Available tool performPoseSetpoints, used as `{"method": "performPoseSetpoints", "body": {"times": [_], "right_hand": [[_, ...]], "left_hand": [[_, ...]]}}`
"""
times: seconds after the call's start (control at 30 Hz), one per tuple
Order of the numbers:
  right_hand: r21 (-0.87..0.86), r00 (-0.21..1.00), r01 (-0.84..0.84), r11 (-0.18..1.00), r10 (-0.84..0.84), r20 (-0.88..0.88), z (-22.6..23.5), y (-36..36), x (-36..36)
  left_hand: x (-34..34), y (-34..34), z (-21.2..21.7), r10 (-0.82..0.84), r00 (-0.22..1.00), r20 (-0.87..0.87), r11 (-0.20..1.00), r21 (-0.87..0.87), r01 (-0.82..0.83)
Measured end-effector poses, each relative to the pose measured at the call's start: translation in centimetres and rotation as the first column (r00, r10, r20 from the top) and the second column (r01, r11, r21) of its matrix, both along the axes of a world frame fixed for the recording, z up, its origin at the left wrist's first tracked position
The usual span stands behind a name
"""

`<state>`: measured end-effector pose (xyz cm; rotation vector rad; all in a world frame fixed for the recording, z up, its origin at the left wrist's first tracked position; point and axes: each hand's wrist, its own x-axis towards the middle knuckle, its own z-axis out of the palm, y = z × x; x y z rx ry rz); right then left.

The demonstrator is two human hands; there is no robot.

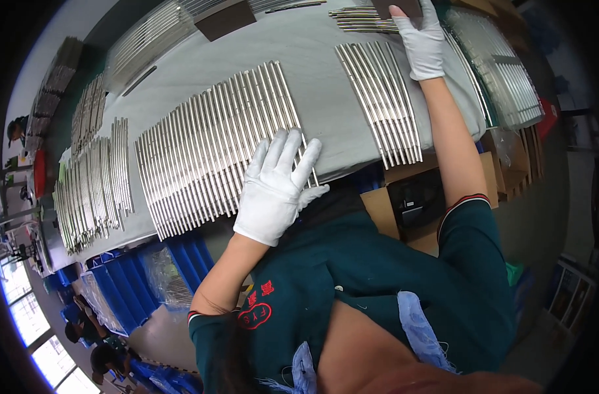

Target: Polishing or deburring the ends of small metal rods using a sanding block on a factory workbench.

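My left hand [273, 190], in a white glove, lies flat with its fingers outstretched on the right end of a wide row of shiny metal rods [214, 138]. One rod of this row shows beside my index finger and thumb. My right hand [423, 43], gloved with a bare thumb tip, reaches to the far side of the table. Its thumb and fingers are around a dark brown block [404, 8], partly cut off by the upper edge. Nearer to me than this block, a smaller row of metal rods [381, 98] lies on the grey cloth-covered table [319, 85].
More rods [92, 190] lie at the left. A second brown block [225, 20] and a thin dark bar [139, 80] are farther back. Plastic-wrapped rods [503, 72] stand at the right. Blue crates [132, 282] and a cardboard box [380, 211] sit below the table's near edge.
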<state>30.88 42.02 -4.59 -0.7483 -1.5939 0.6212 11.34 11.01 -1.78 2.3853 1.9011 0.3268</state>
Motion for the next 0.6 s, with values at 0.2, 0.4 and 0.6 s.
{"method": "performPoseSetpoints", "body": {"times": [0.2,0.4,0.6], "right_hand": [[0.074,0.999,-0.030,0.997,0.032,-0.023,0.0,-0.4,-0.4],[0.018,1.000,0.016,1.000,-0.016,0.024,0.7,-1.1,-0.2],[-0.078,1.000,-0.010,0.997,0.008,-0.026,1.1,-1.4,-0.2]], "left_hand": [[0.3,-0.1,0.0,-0.007,0.999,0.036,1.000,0.009,0.007],[2.4,1.3,1.8,-0.079,0.995,0.064,0.997,-0.021,0.080],[6.3,5.2,0.4,-0.236,0.971,0.040,0.972,0.015,0.235]]}}
